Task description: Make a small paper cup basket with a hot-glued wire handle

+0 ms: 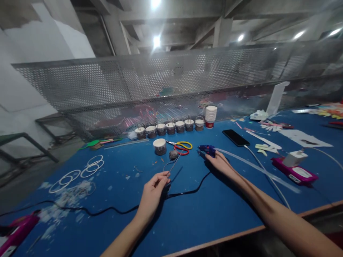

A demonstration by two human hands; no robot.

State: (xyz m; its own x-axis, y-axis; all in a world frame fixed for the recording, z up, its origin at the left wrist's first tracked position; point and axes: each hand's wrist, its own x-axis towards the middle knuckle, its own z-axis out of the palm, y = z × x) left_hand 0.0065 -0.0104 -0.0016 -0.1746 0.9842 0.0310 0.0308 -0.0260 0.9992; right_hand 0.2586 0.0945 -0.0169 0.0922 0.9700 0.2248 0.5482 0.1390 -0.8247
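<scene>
Perforated metal screen [134, 82]: runs across the whole upper middle of the frame, behind the table.
Blue table [214, 214]: fills the lower half, scattered with white scraps at lower left.
Black cord [187, 192]: snakes from the left edge along the table, passes under the left hand and rises towards the glue gun.
Right hand [221, 162]: right of centre, arm stretched out, fingertips touching the back of the glue gun; whether it grips cannot be told.
Left hand [154, 191]: lower centre, thumb and fingers pinched together on the near end of the thin wire.
Row of filled cups [170, 127]: lined up along the screen, centre.
White rings [92, 166]: lying flat, left of centre.
Phone [235, 137]: dark, face up, right of the glue gun.
Stack of paper cups [210, 116]: at the right end of the row.
Scissors [182, 145]: yellow and red handles, centre.
Glue gun [207, 149]: blue, lying just right of the scissors.
Thin wire [175, 162]: slants up from the left fingers towards the scissors.
</scene>
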